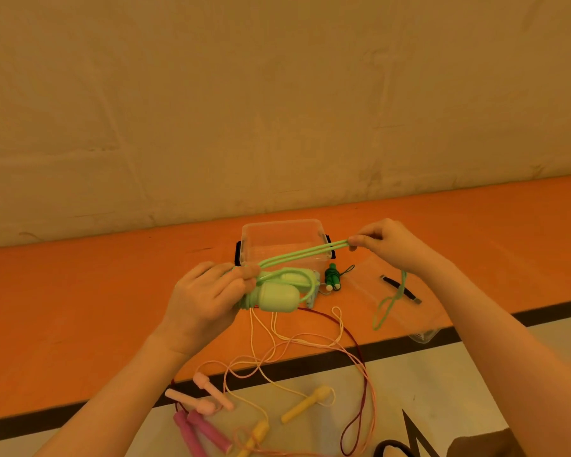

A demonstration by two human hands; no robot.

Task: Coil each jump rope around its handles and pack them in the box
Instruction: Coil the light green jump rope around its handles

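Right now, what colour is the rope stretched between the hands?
Light green rope, matching its handles; head view.

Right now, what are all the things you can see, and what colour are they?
light green jump rope: one, pale green handles held together, cord stretched across to the right with a loop hanging down.
storage box: one, clear with black latches, on the orange floor behind the hands.
box lid: one, clear, on the floor right of the box.
dark green jump rope: one, coiled, beside the box.
pink jump rope handles: two, pale pink, near floor.
magenta jump rope handles: two, below the pink ones.
yellow jump rope handles: two, near floor, cords tangled.
left hand: grips the green handles.
right hand: pinches the green cord.
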